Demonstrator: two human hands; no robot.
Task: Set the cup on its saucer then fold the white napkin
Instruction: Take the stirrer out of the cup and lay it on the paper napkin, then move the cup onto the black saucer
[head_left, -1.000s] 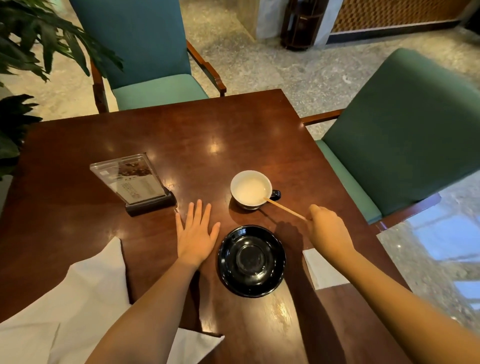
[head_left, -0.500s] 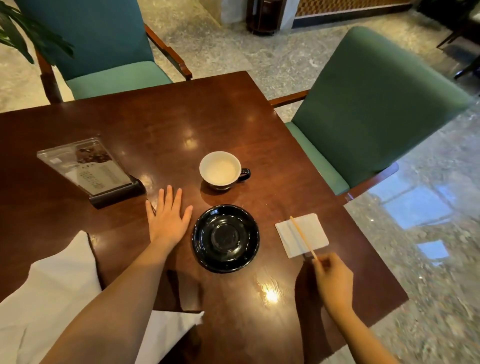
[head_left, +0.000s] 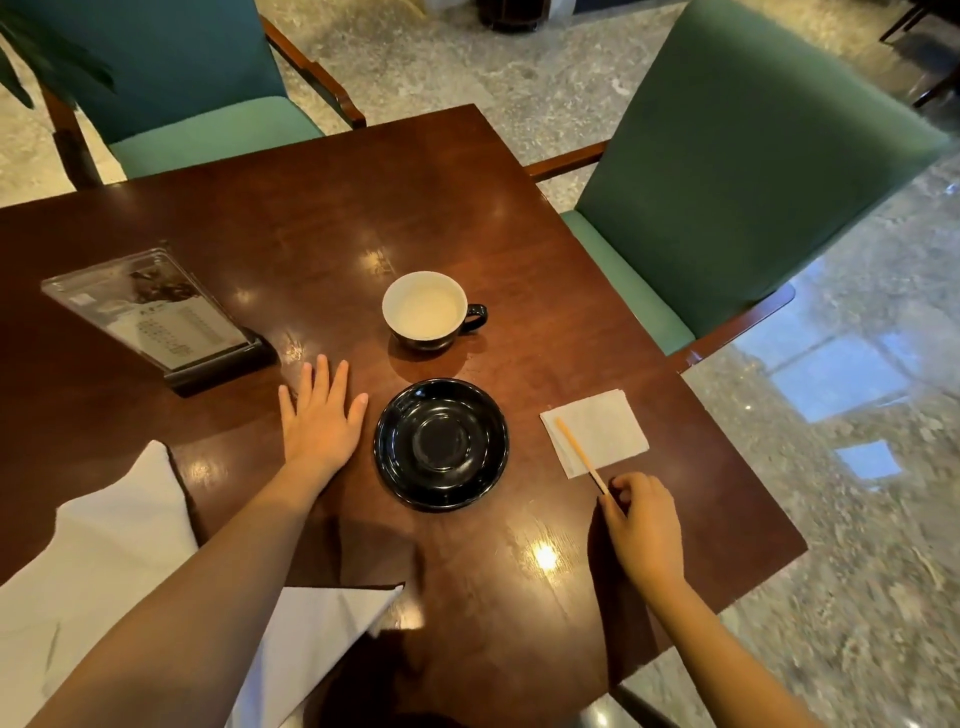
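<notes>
Since a second ago the right hand (head_left: 644, 530) has carried the wooden stirrer (head_left: 579, 454) from the cup (head_left: 426, 309) onto a small paper napkin (head_left: 602, 431), its grip pinched on the stick's end. White inside, black outside, the cup stands on the desk (head_left: 311, 218) behind the empty black saucer (head_left: 441, 444). Left hand (head_left: 322, 415) lies flat, fingers spread; white napkin (head_left: 104, 551) unfolded at the near edge. The menu stand's (head_left: 150, 312) print is unreadable.

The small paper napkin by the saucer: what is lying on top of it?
A thin wooden stirrer lies across the small paper napkin, its near end pinched by the right hand. Anything beneath the napkin is hidden.

Café/restaurant, my seat: dark wood table (head_left: 322, 218), acrylic menu stand (head_left: 150, 317) left, teal armchairs (head_left: 743, 171) upper frame, polished stone floor (head_left: 841, 519) right.
</notes>
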